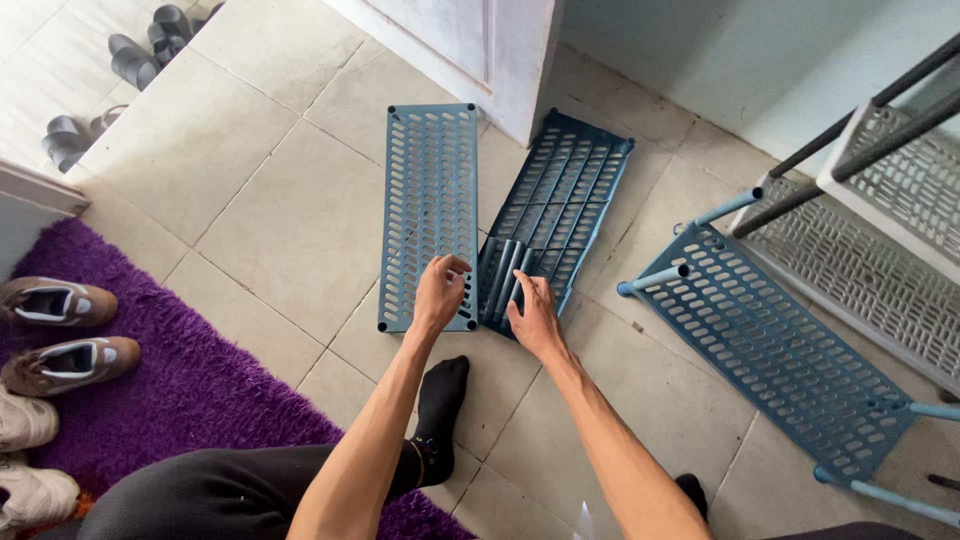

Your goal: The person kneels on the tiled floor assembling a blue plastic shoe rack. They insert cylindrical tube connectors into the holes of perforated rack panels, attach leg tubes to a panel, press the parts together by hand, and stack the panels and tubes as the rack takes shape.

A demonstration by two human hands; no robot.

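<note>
Two blue perforated plastic shelf panels lie on the tiled floor. The left panel [430, 200] lies face up; the right panel [560, 200] lies underside up, leaning toward a white door post. Several short blue tubes [505, 275] rest on the right panel's near end. My left hand [438, 292] hovers over the near right corner of the left panel, fingers curled, holding nothing. My right hand [535, 315] rests on the near end of the right panel, fingertips touching the tubes.
A partly built blue rack [770, 340] with upright tubes stands at right, beside a grey-white shelf unit [880, 200]. A purple rug [170, 390] with shoes [60, 330] lies at left. Sandals [140, 50] sit far left. My socked foot [440, 400] is near.
</note>
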